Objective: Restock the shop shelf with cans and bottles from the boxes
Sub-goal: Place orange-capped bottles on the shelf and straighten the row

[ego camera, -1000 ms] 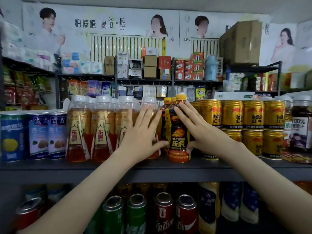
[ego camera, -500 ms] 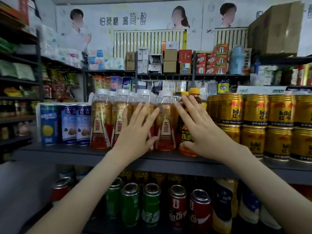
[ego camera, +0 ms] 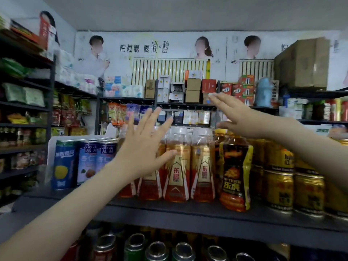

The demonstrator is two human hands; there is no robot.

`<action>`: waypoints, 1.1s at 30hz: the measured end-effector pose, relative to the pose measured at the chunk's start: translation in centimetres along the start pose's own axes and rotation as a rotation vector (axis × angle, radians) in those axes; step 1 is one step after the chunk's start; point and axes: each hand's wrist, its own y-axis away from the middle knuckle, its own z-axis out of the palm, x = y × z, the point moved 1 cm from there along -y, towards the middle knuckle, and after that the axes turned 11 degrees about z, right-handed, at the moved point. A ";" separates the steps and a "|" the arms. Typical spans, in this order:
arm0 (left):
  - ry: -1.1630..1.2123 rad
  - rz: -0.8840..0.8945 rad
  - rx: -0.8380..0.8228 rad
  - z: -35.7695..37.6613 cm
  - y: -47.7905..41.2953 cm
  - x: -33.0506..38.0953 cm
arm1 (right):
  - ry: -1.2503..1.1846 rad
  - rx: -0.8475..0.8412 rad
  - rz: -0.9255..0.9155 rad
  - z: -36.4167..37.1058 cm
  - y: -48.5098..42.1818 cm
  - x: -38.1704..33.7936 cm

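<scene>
Amber plastic bottles with red-and-gold labels (ego camera: 177,166) stand in a row on the dark grey metal shelf (ego camera: 188,210), between blue cans (ego camera: 64,164) and gold cans (ego camera: 280,187). Left hand (ego camera: 145,149), fingers straight and spread, is in front of their upper parts, contact unclear; right hand (ego camera: 239,117) hovers above, fingers straight, holding nothing

Bottom-row cans (ego camera: 157,250) partly off-frame.

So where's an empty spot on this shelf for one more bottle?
Only the bare front strip of the dark shelf is free. It is widest at the left end, in front of and beside the blue cans. Behind that strip it's crowded: blue cans, red-gold bottles, the Hi-Tiger bottle and gold cans stand side by side, with no gap showing.
</scene>
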 end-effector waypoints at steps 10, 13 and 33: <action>-0.028 0.229 -0.094 1.5 -9.9 3.7 | 0.007 -0.368 0.070 -1.5 -4.0 4.8; -0.030 0.249 -0.173 2.3 -10.4 4.3 | -0.004 -0.472 0.019 0.0 -5.0 6.3; 0.042 0.270 -0.316 3.1 -12.9 3.6 | 0.028 -0.626 -0.031 2.3 -7.8 9.2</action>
